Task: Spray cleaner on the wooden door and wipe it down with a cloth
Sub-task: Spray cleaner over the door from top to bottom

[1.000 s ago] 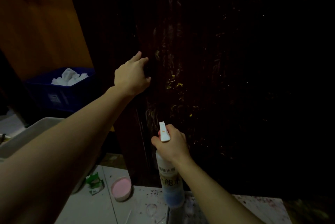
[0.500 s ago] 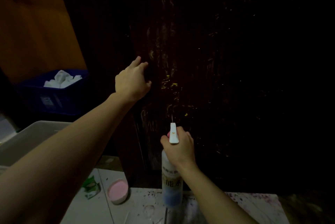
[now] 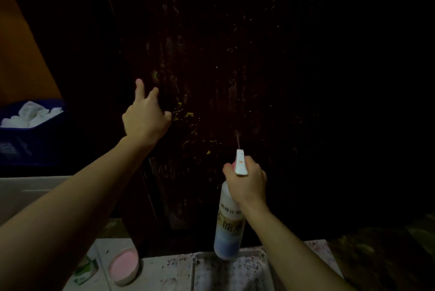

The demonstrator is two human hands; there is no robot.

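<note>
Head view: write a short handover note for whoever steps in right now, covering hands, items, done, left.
Right hand: gripping the spray bottle, nozzle aimed at the wooden door; a fine mist shows at the tip.
Left hand: pressed to the door beside yellow smears; whether it holds a cloth is too dark to tell.
White cloths lie in the blue bin at left.
Done: spraying under way.
Left: finish spraying, wipe the door down.

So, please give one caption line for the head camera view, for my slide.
Right hand sprays cleaner from a spray bottle onto the dark wooden door; left hand rests against it.
</note>
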